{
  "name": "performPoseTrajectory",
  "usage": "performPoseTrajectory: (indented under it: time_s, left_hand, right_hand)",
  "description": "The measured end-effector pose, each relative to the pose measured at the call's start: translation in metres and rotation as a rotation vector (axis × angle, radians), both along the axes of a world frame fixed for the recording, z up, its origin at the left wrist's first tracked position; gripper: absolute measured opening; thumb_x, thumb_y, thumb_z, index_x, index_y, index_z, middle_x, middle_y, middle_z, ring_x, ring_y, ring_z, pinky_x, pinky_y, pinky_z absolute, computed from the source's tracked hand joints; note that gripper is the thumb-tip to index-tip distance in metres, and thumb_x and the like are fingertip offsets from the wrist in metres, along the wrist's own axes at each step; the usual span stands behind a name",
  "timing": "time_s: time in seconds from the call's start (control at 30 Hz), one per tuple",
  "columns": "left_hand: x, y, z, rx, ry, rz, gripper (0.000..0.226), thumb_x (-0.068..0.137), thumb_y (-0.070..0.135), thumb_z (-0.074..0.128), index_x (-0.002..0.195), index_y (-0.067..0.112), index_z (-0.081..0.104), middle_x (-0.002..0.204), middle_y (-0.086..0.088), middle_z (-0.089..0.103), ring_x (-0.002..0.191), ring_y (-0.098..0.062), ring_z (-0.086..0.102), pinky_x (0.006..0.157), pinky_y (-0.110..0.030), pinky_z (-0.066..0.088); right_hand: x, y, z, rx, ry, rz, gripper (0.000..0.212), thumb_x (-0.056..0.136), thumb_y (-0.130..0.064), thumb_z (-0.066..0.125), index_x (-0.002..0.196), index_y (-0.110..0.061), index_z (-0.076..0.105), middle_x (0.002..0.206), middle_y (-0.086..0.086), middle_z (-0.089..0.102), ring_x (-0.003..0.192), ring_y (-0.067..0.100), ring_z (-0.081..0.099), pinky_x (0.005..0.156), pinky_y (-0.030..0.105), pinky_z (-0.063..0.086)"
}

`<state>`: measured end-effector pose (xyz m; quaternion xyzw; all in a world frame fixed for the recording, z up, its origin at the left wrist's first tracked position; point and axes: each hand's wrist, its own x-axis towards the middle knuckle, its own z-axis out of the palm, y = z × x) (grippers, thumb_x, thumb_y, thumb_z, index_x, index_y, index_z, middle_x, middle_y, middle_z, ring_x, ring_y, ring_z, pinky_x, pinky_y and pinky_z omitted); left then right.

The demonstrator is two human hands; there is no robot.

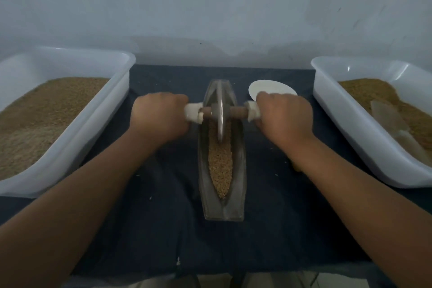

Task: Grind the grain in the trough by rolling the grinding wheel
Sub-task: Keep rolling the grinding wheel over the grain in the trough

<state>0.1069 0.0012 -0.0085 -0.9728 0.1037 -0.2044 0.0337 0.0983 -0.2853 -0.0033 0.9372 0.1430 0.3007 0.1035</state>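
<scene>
In the trough (222,208), far half, the wheel (220,114) sits on grain (221,166). Left hand (159,119) and right hand (284,117) are clamped on the axle (238,112) ends. Even downward pressure is best kept, wheel held upright and centred.

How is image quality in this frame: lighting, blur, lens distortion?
Head view: dim, bluish, flat light; wide-angle bending bows the left tub and right tub outward; both hands and the wheel look slightly smeared; grain in the trough stays fairly sharp.
</scene>
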Motion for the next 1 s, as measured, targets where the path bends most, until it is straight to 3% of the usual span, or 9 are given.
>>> performPoseTrajectory:
  time_s: [0.13, 0.23, 0.4, 0.63, 0.77, 0.9, 1.0]
  left_hand:
    - [0.012, -0.004, 0.015, 0.028, 0.030, 0.002, 0.026, 0.077, 0.048, 0.065, 0.074, 0.029, 0.048, 0.065, 0.009, 0.048, 0.060, -0.022, 0.054, 0.056, -0.030, 0.039]
    - [-0.016, 0.003, 0.009, 0.038, 0.056, -0.028, 0.031, 0.082, 0.048, 0.065, 0.072, 0.031, 0.042, 0.065, 0.010, 0.049, 0.059, -0.020, 0.056, 0.057, -0.031, 0.046]
    - [-0.074, 0.019, -0.002, 0.044, -0.109, -0.181, 0.044, 0.066, 0.036, 0.080, 0.066, 0.031, 0.036, 0.052, 0.011, 0.037, 0.040, -0.019, 0.040, 0.050, -0.019, 0.019]
    - [-0.005, -0.002, 0.009, 0.084, -0.100, -0.058, 0.030, 0.075, 0.042, 0.071, 0.071, 0.028, 0.044, 0.062, 0.005, 0.051, 0.055, -0.028, 0.059, 0.057, -0.029, 0.037]
    - [0.010, -0.016, 0.028, 0.089, -0.064, -0.035, 0.030, 0.078, 0.051, 0.064, 0.076, 0.028, 0.044, 0.065, 0.004, 0.045, 0.068, -0.031, 0.066, 0.059, -0.033, 0.037]
    - [-0.031, -0.011, 0.024, 0.083, -0.033, -0.043, 0.028, 0.082, 0.044, 0.067, 0.077, 0.031, 0.043, 0.062, 0.009, 0.037, 0.061, -0.026, 0.060, 0.055, -0.031, 0.038]
    - [-0.076, 0.004, 0.007, 0.012, -0.077, -0.082, 0.031, 0.077, 0.039, 0.076, 0.073, 0.026, 0.047, 0.062, 0.006, 0.048, 0.051, -0.026, 0.054, 0.050, -0.031, 0.044]
  right_hand:
    - [0.010, 0.005, 0.005, 0.055, 0.005, 0.001, 0.032, 0.094, -0.041, 0.069, 0.079, -0.015, 0.056, 0.065, 0.006, 0.059, 0.052, 0.025, 0.041, 0.048, 0.029, 0.028]
    - [-0.027, -0.002, 0.001, 0.060, 0.032, 0.019, 0.032, 0.083, -0.036, 0.078, 0.077, -0.017, 0.053, 0.061, 0.004, 0.056, 0.048, 0.027, 0.046, 0.045, 0.027, 0.029]
    - [-0.085, -0.014, -0.006, 0.068, 0.018, 0.081, 0.046, 0.072, -0.027, 0.086, 0.073, -0.020, 0.040, 0.057, -0.001, 0.040, 0.047, 0.020, 0.029, 0.055, 0.025, 0.002]
    - [-0.011, -0.008, -0.017, 0.071, -0.015, -0.017, 0.039, 0.077, -0.032, 0.085, 0.071, -0.015, 0.051, 0.055, 0.005, 0.052, 0.042, 0.025, 0.039, 0.049, 0.024, 0.014]
    - [0.020, -0.003, -0.020, 0.173, 0.006, -0.036, 0.034, 0.090, -0.042, 0.070, 0.078, -0.017, 0.050, 0.060, 0.003, 0.056, 0.046, 0.025, 0.037, 0.048, 0.025, 0.022]
    - [-0.016, -0.013, -0.022, 0.138, -0.018, 0.037, 0.039, 0.086, -0.042, 0.076, 0.074, -0.018, 0.048, 0.057, 0.001, 0.052, 0.043, 0.027, 0.039, 0.047, 0.023, 0.017]
    - [-0.054, -0.018, -0.014, 0.094, -0.080, 0.147, 0.034, 0.081, -0.035, 0.077, 0.072, -0.017, 0.049, 0.057, 0.003, 0.049, 0.044, 0.028, 0.044, 0.050, 0.025, 0.015]
